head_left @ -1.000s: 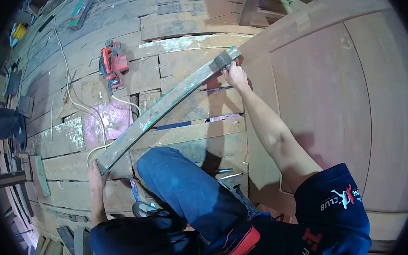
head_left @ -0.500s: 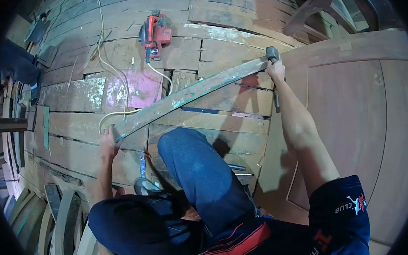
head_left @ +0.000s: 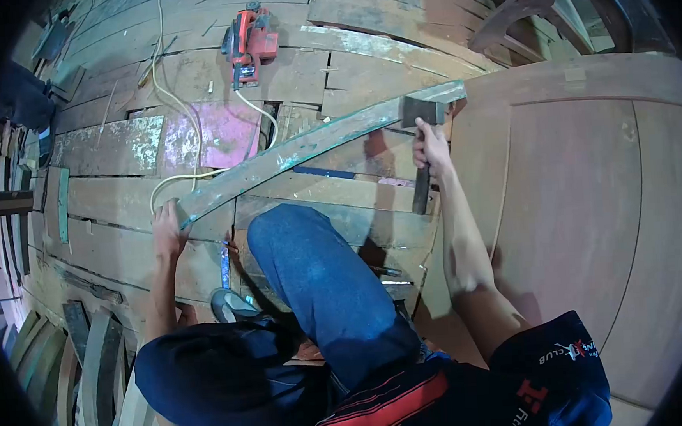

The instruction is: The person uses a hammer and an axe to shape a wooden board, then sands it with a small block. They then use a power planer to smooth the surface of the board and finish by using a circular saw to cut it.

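Two hands work a straight, paint-scuffed plank [head_left: 294, 155] running from 9 to 1 o'clock: at 9, the left hand [head_left: 170, 231] clasps its near end; at 1, the right hand [head_left: 433, 151] grips a blocky, dark hammer [head_left: 422, 113], shifted inward from the plank's far tip since half a second ago. Beyond, at 11, a red power tool [head_left: 247, 53] sits on rough floorboards [head_left: 295, 77].

The left hand [head_left: 169, 230] holds one end of a green-edged plank [head_left: 294, 152]; the right hand [head_left: 434, 151] grips a hammer [head_left: 414, 112] near the other. A red electric planer [head_left: 250, 48] rests on the floorboards [head_left: 292, 77], with a framed wooden panel [head_left: 570, 191] at right.
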